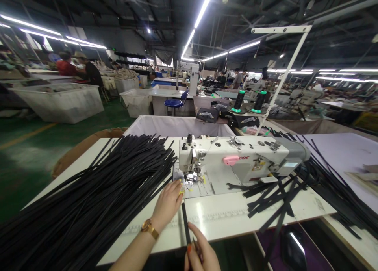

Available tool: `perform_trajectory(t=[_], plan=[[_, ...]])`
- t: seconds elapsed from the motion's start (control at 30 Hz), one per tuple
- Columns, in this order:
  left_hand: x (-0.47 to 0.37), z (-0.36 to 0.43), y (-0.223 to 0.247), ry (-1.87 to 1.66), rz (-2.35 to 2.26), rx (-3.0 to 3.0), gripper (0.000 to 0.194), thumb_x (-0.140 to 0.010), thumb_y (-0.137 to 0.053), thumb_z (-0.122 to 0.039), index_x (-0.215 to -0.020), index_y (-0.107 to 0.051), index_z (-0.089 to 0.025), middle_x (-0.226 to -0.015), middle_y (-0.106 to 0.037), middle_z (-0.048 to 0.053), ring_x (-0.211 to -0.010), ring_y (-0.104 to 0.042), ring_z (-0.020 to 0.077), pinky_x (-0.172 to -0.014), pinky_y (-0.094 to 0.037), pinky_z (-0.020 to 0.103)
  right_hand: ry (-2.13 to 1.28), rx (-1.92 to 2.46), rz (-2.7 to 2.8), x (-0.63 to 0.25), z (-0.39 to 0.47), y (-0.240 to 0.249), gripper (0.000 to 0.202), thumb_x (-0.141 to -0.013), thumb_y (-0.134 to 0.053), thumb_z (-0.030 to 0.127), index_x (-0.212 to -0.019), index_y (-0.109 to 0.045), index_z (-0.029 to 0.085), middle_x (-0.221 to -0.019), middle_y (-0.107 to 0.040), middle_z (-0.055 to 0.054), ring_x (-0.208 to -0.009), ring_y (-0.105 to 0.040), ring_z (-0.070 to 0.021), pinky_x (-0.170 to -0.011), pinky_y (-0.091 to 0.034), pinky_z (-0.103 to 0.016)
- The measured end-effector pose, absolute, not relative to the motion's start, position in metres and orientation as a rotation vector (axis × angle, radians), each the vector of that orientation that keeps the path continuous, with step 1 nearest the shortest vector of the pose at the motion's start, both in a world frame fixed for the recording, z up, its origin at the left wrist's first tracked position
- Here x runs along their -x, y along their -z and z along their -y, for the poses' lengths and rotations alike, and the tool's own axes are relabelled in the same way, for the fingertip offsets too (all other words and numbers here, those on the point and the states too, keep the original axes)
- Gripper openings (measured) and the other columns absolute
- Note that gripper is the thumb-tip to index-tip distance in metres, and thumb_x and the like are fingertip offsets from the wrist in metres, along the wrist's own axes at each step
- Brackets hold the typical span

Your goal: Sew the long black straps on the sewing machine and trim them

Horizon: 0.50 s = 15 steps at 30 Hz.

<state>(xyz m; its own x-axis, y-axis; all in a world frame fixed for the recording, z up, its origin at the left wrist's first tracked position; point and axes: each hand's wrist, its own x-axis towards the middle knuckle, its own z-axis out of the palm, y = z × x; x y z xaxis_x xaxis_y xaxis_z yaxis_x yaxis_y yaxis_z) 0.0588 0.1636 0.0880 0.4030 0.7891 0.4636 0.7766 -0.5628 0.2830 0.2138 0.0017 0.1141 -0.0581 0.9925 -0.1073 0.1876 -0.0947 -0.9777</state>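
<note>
My left hand [168, 203] lies fairly flat on the white sewing machine bed, fingers together and fingertips beside the presser foot [193, 177]. A narrow black strip [185, 219] runs from near those fingertips toward me, over the table's front edge. My right hand [203, 253] is closed around the near end of this strip, its index finger stretched along it. A thin dark pointed thing also shows in that hand, too small to name. The sewing machine [218, 156] stands just beyond both hands, with a pink piece [230, 160] on its arm.
A big heap of black strips [118, 180] covers the table's left side. Shorter strips [271, 196] and a wrench [236, 186] lie right of the needle. A ruler tape [218, 215] crosses the tabletop [224, 227]. Thread cones [238, 101] and a cloth-lined bin [177, 125] stand behind.
</note>
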Motion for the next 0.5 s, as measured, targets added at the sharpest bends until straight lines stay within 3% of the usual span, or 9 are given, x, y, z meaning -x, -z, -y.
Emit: perform_trajectory(t=[0.3, 0.5], plan=[[-0.059, -0.164, -0.089, -0.867, -1.459, -2.598, 0.034, -0.093, -0.047, -0.018, -0.125, -0.06, -0.014, -0.135, -0.059, 0.01, -0.126, -0.053, 0.0258, -0.11, -0.043, 0.049, -1.22, 1.329, 1.336, -0.215, -0.076, -0.126, 0.053, -0.093, -0.043, 0.033, -0.138, -0.047, 0.007, -0.067, -0.061, -0.001, -0.069, -0.057, -0.0202, -0.076, -0.044, -0.035], [-0.059, -0.166, -0.088, -0.872, -1.424, -2.6, 0.035, -0.092, -0.048, -0.016, -0.124, -0.061, -0.014, -0.134, -0.06, 0.01, -0.125, -0.054, 0.0257, -0.11, -0.044, 0.05, -1.249, 1.277, 1.269, -0.21, -0.105, -0.118, 0.05, -0.089, -0.045, 0.028, -0.134, -0.048, 0.005, -0.065, -0.06, 0.0, -0.066, -0.057, -0.0194, -0.073, -0.045, -0.034]])
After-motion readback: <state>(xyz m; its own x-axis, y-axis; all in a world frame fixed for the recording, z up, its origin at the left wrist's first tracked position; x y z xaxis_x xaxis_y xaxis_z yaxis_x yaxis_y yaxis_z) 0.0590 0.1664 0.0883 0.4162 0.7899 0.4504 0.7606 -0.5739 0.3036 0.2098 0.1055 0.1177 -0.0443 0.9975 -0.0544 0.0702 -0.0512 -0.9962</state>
